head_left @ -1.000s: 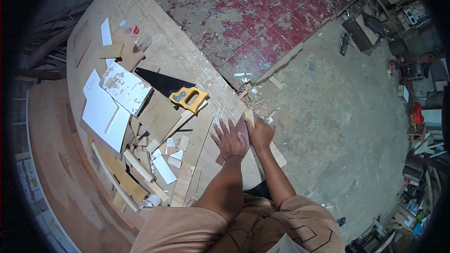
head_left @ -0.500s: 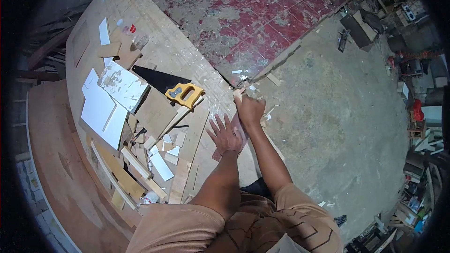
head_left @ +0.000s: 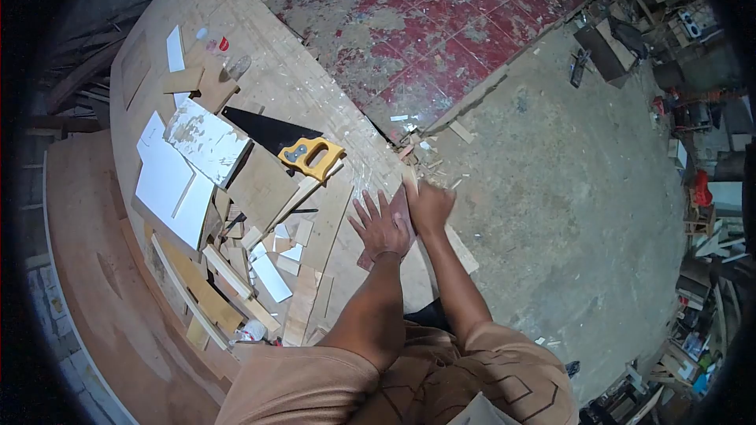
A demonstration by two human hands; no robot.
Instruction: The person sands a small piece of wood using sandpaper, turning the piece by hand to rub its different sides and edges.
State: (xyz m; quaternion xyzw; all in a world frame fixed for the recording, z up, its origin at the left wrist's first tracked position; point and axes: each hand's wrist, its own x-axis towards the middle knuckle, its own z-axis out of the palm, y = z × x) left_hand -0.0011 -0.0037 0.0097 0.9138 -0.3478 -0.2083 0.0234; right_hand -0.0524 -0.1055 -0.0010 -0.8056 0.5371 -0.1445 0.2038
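Observation:
My left hand (head_left: pixel 382 234) lies flat with fingers spread, pressing on a narrow reddish-brown board (head_left: pixel 400 203) at the right edge of the workbench. Close beside it, my right hand (head_left: pixel 432 208) is closed around a small pale wooden piece (head_left: pixel 409 176), whose end shows past the thumb. The rest of that piece is hidden by the fingers, and it sits against the board's edge. A handsaw (head_left: pixel 311 159) with a yellow handle and dark blade lies on the bench to the left of both hands.
The plywood workbench (head_left: pixel 272 47) carries white panels (head_left: pixel 169 189), wood offcuts (head_left: pixel 276 267) and a clear bottle (head_left: pixel 236 68). Wood shavings (head_left: pixel 429 161) gather past the bench corner. A concrete floor (head_left: pixel 551 189) lies to the right, red tiles (head_left: pixel 409 31) ahead, clutter along the far right.
My right hand has drawn back toward my body along the board's edge, with the pale wooden piece in it. My left hand has stayed nearly in place.

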